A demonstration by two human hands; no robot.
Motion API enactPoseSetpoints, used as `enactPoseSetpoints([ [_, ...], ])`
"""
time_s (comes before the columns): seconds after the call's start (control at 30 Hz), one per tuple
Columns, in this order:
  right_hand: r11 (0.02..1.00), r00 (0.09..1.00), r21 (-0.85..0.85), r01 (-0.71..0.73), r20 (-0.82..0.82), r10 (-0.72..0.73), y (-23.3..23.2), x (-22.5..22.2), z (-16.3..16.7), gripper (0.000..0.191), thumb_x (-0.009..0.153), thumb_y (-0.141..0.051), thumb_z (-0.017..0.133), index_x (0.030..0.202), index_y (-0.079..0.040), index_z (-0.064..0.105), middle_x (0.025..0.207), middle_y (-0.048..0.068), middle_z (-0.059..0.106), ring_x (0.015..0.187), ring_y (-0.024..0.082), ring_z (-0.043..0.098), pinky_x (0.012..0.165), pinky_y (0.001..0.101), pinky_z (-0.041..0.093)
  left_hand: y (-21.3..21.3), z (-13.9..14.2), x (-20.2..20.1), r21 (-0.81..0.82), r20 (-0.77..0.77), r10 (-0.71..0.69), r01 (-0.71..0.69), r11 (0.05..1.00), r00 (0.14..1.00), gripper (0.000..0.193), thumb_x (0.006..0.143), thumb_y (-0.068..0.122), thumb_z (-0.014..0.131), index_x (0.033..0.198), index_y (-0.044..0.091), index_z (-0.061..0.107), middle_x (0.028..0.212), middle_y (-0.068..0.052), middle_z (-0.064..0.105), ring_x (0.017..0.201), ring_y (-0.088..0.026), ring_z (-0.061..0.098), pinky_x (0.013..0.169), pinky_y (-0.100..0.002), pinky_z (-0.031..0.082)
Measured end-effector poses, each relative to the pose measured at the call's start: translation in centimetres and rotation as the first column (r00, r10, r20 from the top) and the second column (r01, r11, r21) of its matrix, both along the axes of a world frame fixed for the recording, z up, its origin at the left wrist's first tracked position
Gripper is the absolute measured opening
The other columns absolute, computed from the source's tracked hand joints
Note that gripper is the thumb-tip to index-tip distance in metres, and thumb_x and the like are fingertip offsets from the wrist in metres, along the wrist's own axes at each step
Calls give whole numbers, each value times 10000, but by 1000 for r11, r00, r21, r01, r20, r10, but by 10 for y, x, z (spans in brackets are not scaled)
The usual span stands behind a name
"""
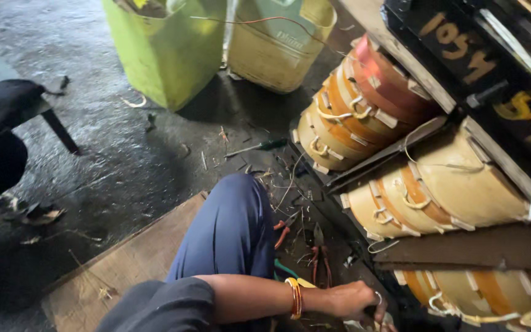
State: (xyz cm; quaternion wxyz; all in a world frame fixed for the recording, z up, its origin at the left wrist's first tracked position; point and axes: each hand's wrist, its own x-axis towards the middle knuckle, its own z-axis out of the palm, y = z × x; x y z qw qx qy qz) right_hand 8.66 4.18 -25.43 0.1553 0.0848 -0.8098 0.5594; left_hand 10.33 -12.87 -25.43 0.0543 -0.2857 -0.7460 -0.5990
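- One hand (353,300), with orange bangles at the wrist, reaches from the lower left to the bottom edge of the view, low beside the lowest coil (480,295) of a big transformer; from the arm's run I take it for the right hand.
- Its fingers are curled around something small and pale at the bottom edge; what it is cannot be made out, as the picture cuts it off.
- The left hand is out of view, so its fingers cannot be told.
- The transformer lies on its side on the floor (112,160), with three wound coils in a row: the far coil (364,104), the middle coil (431,190) and the lowest one by the hand.
- Judged from the picture, the far and middle coils are fully wound, wrapped in tan and orange tape, with pale ties knotted round them.
- The lowest coil shows the same tape and ties along its visible part; the rest is cut off, so how much is left there cannot be told.
- Pliers with orange handles (283,232) and a second pair of pliers (319,258) lie on the floor between the person's blue-clad knee (232,221) and the coils, among wire scraps.
- A screwdriver (259,147) lies further off, toward two plastic cans, green (164,49) and yellowish (278,46).
- The person sits on a wooden board (136,258).
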Motion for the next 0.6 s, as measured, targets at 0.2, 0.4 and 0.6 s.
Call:
enactPoseSetpoints([
  [0.2, 999, 997, 36, -20, -68, 23, 8, 4, -24, 300, 912, 15, 753, 1190, 19, 639, 966, 93, 669, 903, 135, 668, 912, 289, 557, 12, -9, 8, 45, 136, 59, -66, 997, 989, 227, 783, 195, 835, 965, 94, 745, 959, -99, 764, 960, -272, 753, 840, -372, 583],
  [0.4, 1000, 994, 10, -24, -110, 25, 31, 15, -33, 329, 893, 22, 768, 1182, 7, 610, 903, 75, 643, 860, 122, 656, 899, 286, 560, 16, -4, 13, -52, 229, 149, -141, 989, 962, 235, 753, 183, 854, 950, 86, 771, 906, -123, 762, 871, -291, 755, 766, -385, 586],
  [0.6, 997, 985, -40, -60, -162, 52, 34, 22, -17, 363, 874, 28, 783, 1174, -5, 582, 840, 58, 618, 818, 110, 644, 887, 283, 563, 6, 11, 16, -31, 269, 155, -152, 988, 951, 300, 764, 140, 816, 1039, 64, 726, 898, -148, 749, 857, -303, 759, 754, -401, 584],
])
